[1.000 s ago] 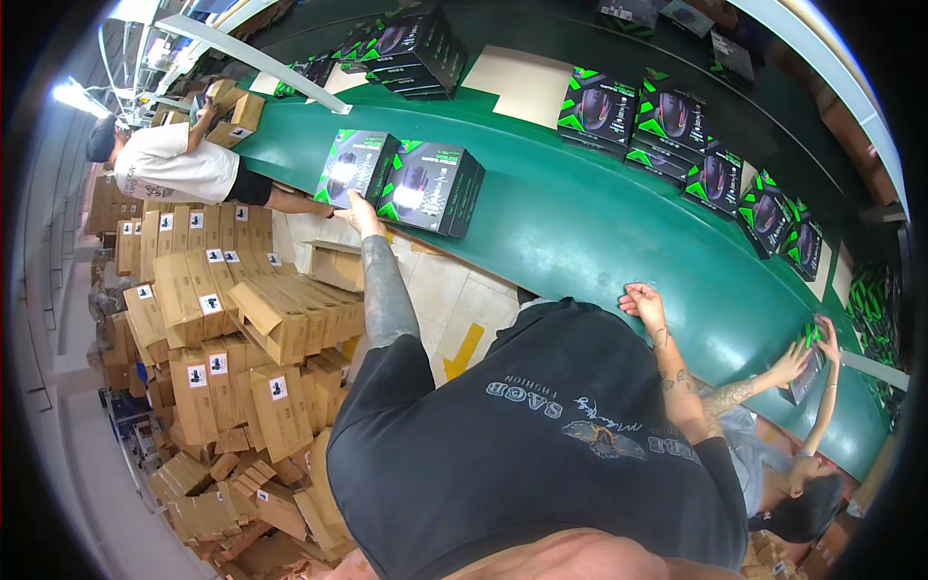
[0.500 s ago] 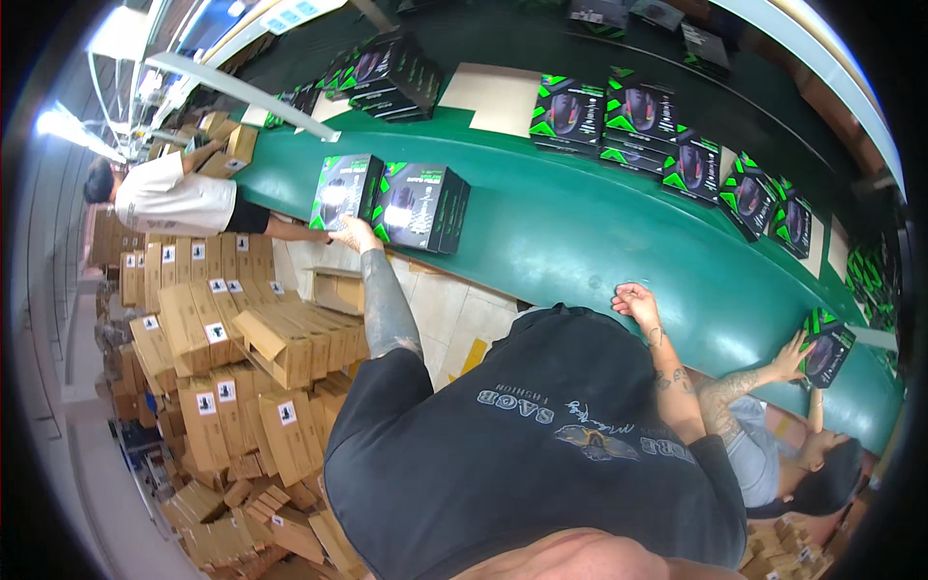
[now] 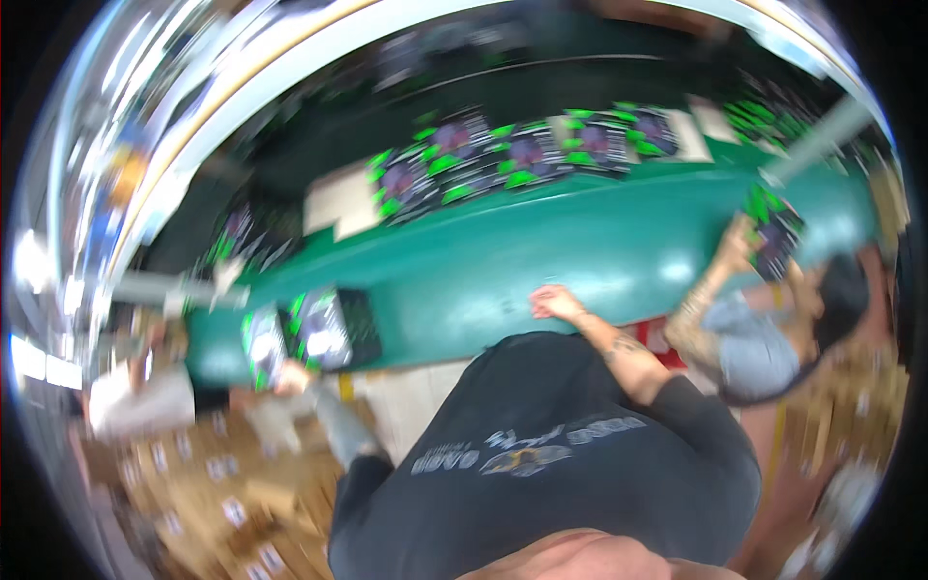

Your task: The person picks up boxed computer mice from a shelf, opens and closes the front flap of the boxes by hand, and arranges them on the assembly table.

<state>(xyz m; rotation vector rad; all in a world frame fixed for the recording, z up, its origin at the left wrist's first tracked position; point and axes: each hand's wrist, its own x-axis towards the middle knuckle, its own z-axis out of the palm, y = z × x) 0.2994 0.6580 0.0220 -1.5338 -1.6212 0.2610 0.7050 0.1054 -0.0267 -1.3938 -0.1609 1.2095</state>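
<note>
At the left end of the green table (image 3: 464, 275), my left hand (image 3: 292, 377) grips the near edge of a black-and-green printed box (image 3: 265, 346); its fingers are partly hidden and blurred. Directly right of that box stands a group of similar boxes (image 3: 333, 329), close against it. Near the table's front edge, in front of my body, my right hand (image 3: 553, 302) has its fingers curled in, and nothing shows in them.
Several black-and-green boxes (image 3: 527, 155) line the table's far side, beside pale cardboard sheets (image 3: 338, 203). A co-worker at the right holds another box (image 3: 776, 237). At the left is a person in white (image 3: 140, 398). Brown cartons (image 3: 213, 474) pile up below left.
The whole view has turned and blurred, bringing the right-hand co-worker further into sight. My left hand stays at the same box. The co-worker's box is now lifted nearer to them.
</note>
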